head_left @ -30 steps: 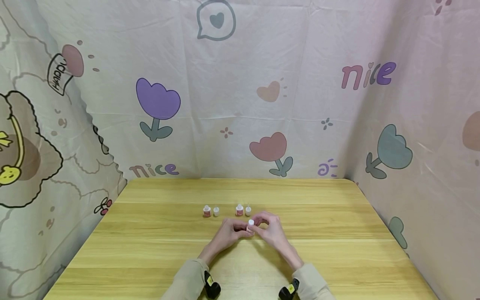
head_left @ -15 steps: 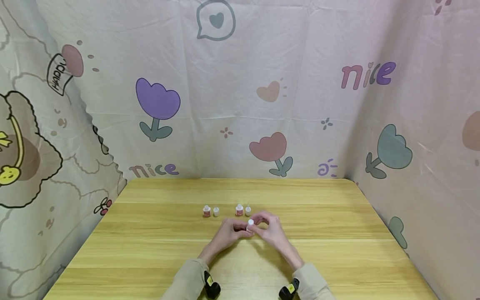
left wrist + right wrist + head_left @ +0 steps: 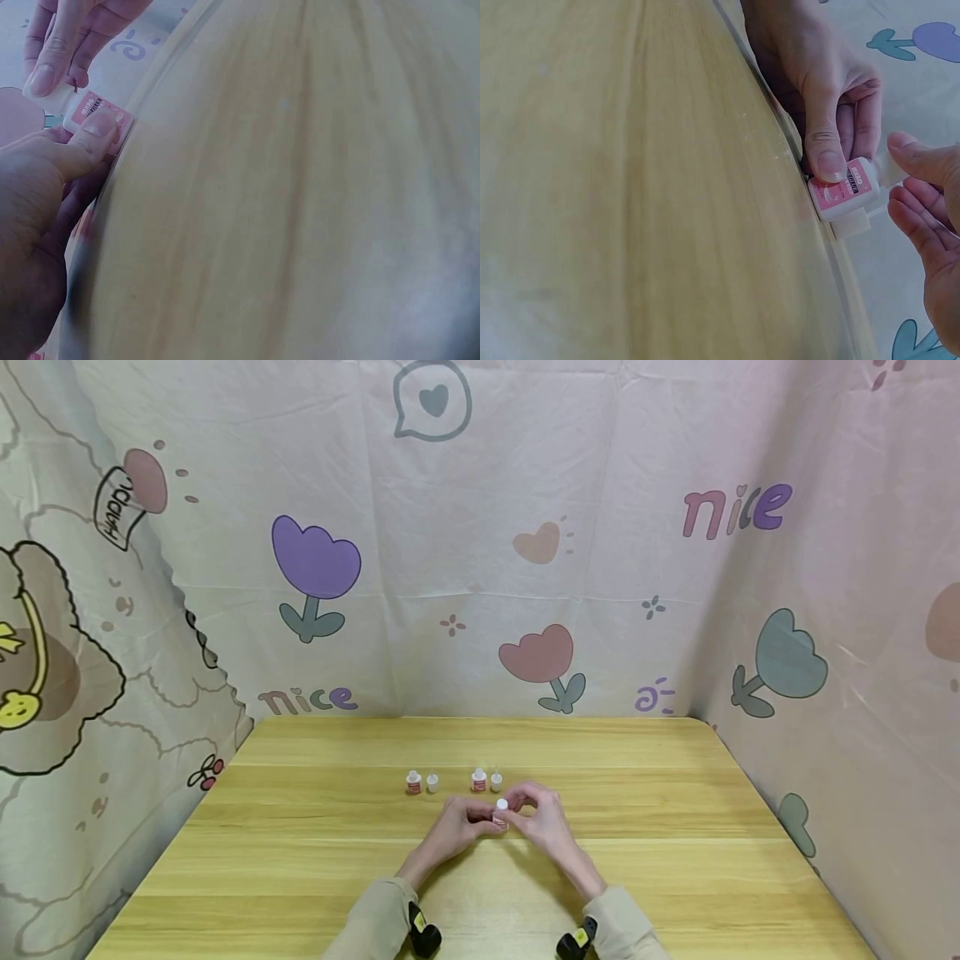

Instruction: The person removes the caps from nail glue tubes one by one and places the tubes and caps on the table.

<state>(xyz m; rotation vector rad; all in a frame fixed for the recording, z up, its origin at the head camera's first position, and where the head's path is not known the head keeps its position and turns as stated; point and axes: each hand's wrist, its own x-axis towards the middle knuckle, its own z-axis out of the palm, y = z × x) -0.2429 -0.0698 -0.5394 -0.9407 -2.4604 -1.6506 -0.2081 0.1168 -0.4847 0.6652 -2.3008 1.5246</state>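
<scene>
A small white bottle with a pink label (image 3: 838, 192) stands upright between my hands near the middle of the table. My left hand (image 3: 456, 823) grips its body, the thumb lying over the label in the left wrist view. My right hand (image 3: 546, 822) pinches the bottle's white cap (image 3: 502, 805) between thumb and fingers. In the right wrist view, the left hand (image 3: 821, 90) is around the lower part of the bottle and the right hand (image 3: 936, 202) is at the cap end. The cap sits at the bottle's top in the head view.
Beyond my hands stand two more small bottles, a left one (image 3: 414, 782) and a right one (image 3: 479, 780). Each has a loose white cap beside it, the left cap (image 3: 432, 783) and the right cap (image 3: 497, 781). A printed curtain (image 3: 450, 568) borders the wooden table (image 3: 300, 843).
</scene>
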